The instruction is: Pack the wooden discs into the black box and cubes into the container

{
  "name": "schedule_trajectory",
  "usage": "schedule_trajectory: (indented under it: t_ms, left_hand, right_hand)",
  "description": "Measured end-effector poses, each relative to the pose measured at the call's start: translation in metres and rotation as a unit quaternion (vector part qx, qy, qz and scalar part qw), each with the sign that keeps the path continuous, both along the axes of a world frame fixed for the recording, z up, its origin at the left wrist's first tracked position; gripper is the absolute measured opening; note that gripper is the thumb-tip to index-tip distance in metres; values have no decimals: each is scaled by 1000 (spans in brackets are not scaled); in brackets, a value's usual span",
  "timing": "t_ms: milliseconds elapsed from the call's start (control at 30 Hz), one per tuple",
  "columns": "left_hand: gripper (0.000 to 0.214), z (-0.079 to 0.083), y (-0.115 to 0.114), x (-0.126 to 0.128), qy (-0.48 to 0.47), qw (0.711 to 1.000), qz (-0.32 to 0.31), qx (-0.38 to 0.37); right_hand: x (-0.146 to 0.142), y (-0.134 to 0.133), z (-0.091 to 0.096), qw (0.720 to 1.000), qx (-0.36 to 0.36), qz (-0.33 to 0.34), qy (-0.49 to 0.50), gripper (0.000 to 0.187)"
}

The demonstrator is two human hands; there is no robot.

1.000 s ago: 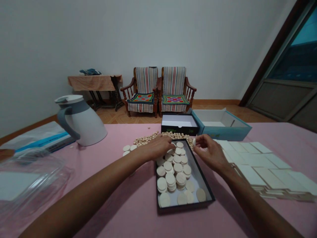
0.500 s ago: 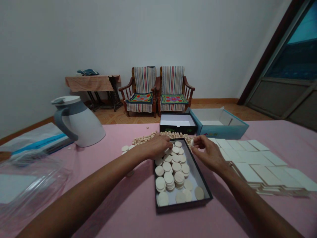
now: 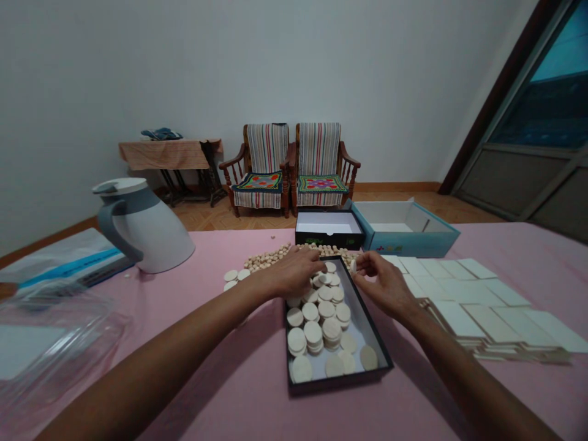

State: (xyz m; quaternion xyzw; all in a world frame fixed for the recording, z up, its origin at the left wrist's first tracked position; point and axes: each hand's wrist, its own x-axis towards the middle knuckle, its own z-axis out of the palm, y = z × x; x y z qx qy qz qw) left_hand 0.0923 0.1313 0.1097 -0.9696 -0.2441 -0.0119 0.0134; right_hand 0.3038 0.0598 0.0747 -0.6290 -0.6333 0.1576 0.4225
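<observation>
A shallow black tray (image 3: 374,343) lies on the pink table, filled with several pale round wooden discs (image 3: 316,315), some stacked. My left hand (image 3: 294,272) rests curled over the discs at the tray's far left corner, its fingertips closed on the pile. My right hand (image 3: 383,282) hovers at the tray's far right edge and pinches a single disc (image 3: 353,265) upright between thumb and fingers. A heap of small wooden beads (image 3: 275,254) lies just beyond the tray.
White jug (image 3: 144,226) at left, clear plastic container (image 3: 50,337) near left front. Rows of pale rectangular tiles (image 3: 473,294) cover the right side. A black box (image 3: 328,229) and blue box (image 3: 404,229) stand behind. A few loose discs (image 3: 232,277) lie left of the tray.
Both hands stay at the tray's far end; the right hand's pinched disc has shifted slightly left. The view has drifted a little.
</observation>
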Motion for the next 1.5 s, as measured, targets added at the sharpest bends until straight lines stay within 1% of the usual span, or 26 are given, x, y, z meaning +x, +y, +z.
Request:
schedule_trajectory:
  t_ms: [100, 200, 300, 400, 467, 533, 600, 667, 767, 800, 867, 933, 1000, 1067, 1133, 1167, 1233, 1300, 1400, 1500]
  left_hand:
    - [40, -5, 0, 12, 3, 1000, -7, 26]
    - [38, -10, 2, 18, 17, 999, -9, 29]
    - [30, -13, 3, 15, 14, 1000, -7, 18]
    - [28, -15, 4, 7, -4, 1000, -12, 7]
    - [32, -17, 4, 1, -17, 1000, -11, 6]
    - [40, -19, 3, -5, -36, 999, 0, 10]
    - [47, -20, 1, -10, -64, 998, 24, 16]
    - [50, -20, -3, -16, -102, 993, 50, 21]
    - [49, -20, -13, -23, -170, 983, 70, 27]
    - [47, -20, -17, -26, -193, 978, 74, 28]
    - [42, -20, -25, -31, -232, 969, 82, 31]
    - [38, -20, -33, -36, -266, 959, 88, 33]
    - [36, -21, -42, -45, -294, 951, 91, 35]
    - [35, -24, -53, -57, -319, 943, 93, 38]
    - [35, -31, -67, -71, -344, 933, 99, 45]
    - [34, -36, -74, -79, -352, 929, 104, 51]
    - [32, -45, -90, -94, -363, 922, 121, 57]
    - [31, -54, -104, -105, -375, 917, 124, 59]
    - [31, -64, -118, -115, -384, 913, 127, 55]
    - [29, -71, -124, -118, -401, 902, 149, 54]
  right_hand:
    - [0, 0, 0, 1000, 1, 1, 4, 14]
    - [2, 0, -2, 1000, -2, 7, 5, 14]
    - [3, 0, -4, 1000, 4, 17, 2, 13]
    - [1, -1, -1, 999, 15, 39, -34, 12]
    - [-2, 0, 5, 995, 18, 56, -83, 12]
    - [-7, 1, 14, 985, 14, 64, -162, 13]
    - [-13, 5, 23, 961, 3, 69, -269, 15]
    - [-20, 10, 30, 924, -12, 80, -374, 19]
    - [-29, 18, 34, 875, -32, 110, -470, 26]
    - [-32, 21, 33, 865, -38, 119, -486, 27]
    - [-35, 25, 31, 853, -48, 133, -502, 27]
    - [-36, 27, 31, 853, -54, 143, -500, 28]
    - [-33, 25, 34, 863, -53, 142, -482, 29]
    - [-27, 18, 40, 878, -51, 131, -457, 26]
    - [-22, 6, 47, 888, -67, 134, -436, 20]
    - [-20, -1, 50, 887, -86, 150, -428, 18]
    - [-18, -17, 54, 876, -129, 188, -425, 17]
    - [-20, -30, 53, 862, -155, 201, -439, 17]
    - [-26, -39, 43, 853, -134, 170, -475, 16]
    - [-30, -38, 31, 846, -93, 141, -506, 13]
